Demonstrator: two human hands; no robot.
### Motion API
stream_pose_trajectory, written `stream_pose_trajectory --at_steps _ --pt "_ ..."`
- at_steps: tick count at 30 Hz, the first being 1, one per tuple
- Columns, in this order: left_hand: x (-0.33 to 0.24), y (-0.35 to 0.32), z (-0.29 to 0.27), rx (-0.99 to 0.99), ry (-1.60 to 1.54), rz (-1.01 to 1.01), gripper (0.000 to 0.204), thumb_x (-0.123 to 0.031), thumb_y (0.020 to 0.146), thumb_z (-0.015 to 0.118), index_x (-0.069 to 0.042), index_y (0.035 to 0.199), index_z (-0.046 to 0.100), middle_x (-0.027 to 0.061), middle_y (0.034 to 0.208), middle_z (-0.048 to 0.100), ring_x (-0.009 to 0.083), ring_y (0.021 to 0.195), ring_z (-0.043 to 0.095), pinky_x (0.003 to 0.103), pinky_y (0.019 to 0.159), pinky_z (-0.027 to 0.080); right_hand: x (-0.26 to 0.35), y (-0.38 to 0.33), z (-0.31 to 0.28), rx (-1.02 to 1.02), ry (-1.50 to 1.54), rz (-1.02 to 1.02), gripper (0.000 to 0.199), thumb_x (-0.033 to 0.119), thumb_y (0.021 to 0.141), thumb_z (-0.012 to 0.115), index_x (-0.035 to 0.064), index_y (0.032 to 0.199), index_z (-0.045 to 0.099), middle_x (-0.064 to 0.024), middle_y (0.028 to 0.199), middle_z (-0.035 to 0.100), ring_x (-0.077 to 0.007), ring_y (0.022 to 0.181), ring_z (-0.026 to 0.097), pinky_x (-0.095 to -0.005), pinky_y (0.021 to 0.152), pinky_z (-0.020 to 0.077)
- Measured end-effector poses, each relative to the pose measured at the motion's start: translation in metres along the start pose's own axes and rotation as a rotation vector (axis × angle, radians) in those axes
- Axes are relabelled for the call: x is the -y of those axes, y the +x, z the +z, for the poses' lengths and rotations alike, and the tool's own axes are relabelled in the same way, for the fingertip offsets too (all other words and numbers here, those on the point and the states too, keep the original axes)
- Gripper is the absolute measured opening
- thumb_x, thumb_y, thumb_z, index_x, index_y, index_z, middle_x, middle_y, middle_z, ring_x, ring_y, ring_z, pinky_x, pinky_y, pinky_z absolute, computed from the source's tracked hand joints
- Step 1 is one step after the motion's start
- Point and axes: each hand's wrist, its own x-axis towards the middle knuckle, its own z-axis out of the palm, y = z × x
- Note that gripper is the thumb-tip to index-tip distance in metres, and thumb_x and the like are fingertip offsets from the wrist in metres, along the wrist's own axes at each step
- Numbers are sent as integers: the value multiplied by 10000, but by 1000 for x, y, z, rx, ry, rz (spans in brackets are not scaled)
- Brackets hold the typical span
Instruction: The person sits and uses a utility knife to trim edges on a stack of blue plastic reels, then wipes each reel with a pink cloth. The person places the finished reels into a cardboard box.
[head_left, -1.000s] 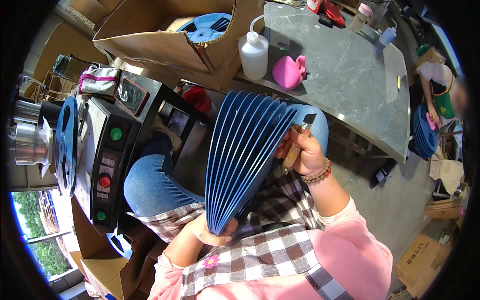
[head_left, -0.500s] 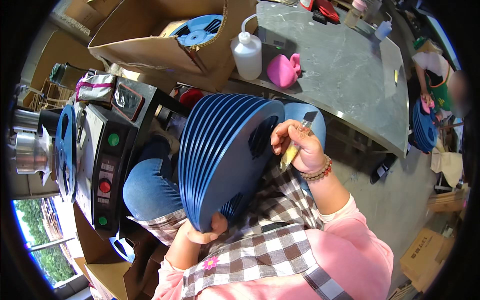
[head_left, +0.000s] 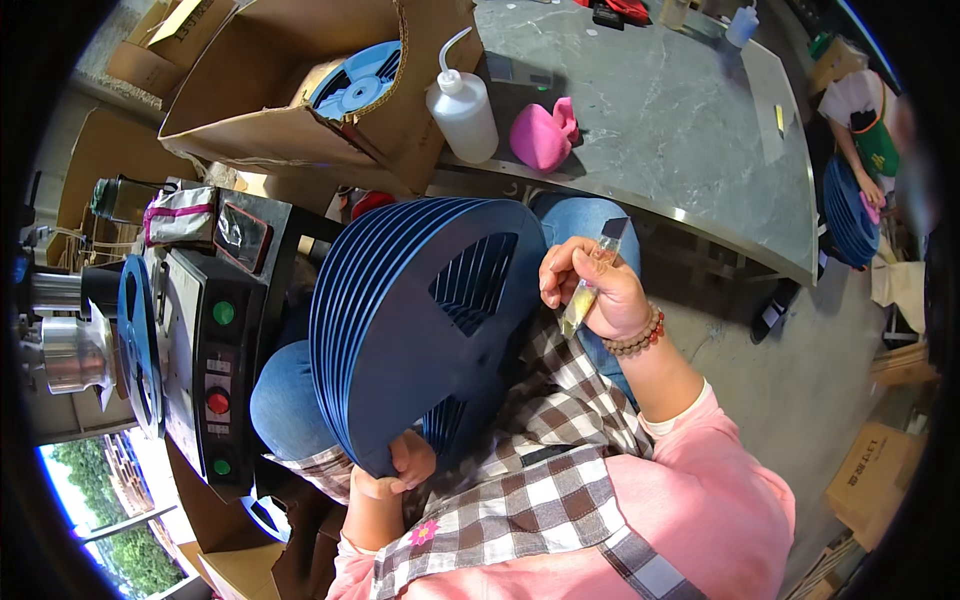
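Note:
A stack of blue plastic reels stands on edge across my lap, the nearest face turned toward me with its cut-out openings showing. My left hand grips the stack's bottom rim, fingers curled at the near face. To the right of the stack, my right hand is raised and closed around a small blade tool. Its dark flat end points up past my fingers, and a clear, yellowish handle shows below them. The blade tool is apart from the reels. A beaded bracelet circles my right wrist.
A white squeeze bottle and a pink rounded object stand on the grey table. An open carton holds another blue reel. At left is a machine with buttons. A co-worker handles blue reels at far right.
The reel stack has turned, so its near face and openings show more, and it sits further left with my left hand. My right hand keeps the blade tool, almost unmoved. The view has shifted slightly.

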Motion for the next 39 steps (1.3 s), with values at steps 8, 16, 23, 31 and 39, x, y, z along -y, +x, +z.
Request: stream_pose_trajectory --at_steps 8,16,23,31,39 --pt "-9 0 -2 -58 -13 42 233 -55 657 641 -39 817 472 73 571 510 198 445 526 302 416 417 0 -2 -7 41 -64 -4 283 268 987 503 9 930 602 -140 886 609 -205 771 599 -285 687 490" --pt "-40 31 24 -441 -133 15 182 -142 771 566 -86 864 421 52 573 466 160 431 468 280 416 353 -2 -2 -15 295 -437 238 259 203 986 523 -16 945 654 -91 917 671 -139 825 632 -266 766 503" --pt "-77 80 30 -718 -211 -46 208 -261 964 469 -81 877 526 23 573 438 140 449 422 290 466 373 -22 -3 0 462 -680 551 306 242 974 550 -38 1053 646 -44 790 672 -99 754 622 -265 734 512" --pt "-98 110 32 -891 -491 76 350 -386 938 569 -46 854 562 44 632 475 172 570 463 303 513 389 -61 -5 2 855 -420 616 361 271 985 529 3 770 642 -36 780 612 -100 836 531 -259 753 446" --pt "-121 125 4 -1078 -637 166 349 -292 896 638 -37 721 476 40 628 476 169 551 475 282 520 431 -73 7 19 973 -145 702 441 390 920 591 25 702 706 -30 682 620 -124 708 468 -267 675 341"
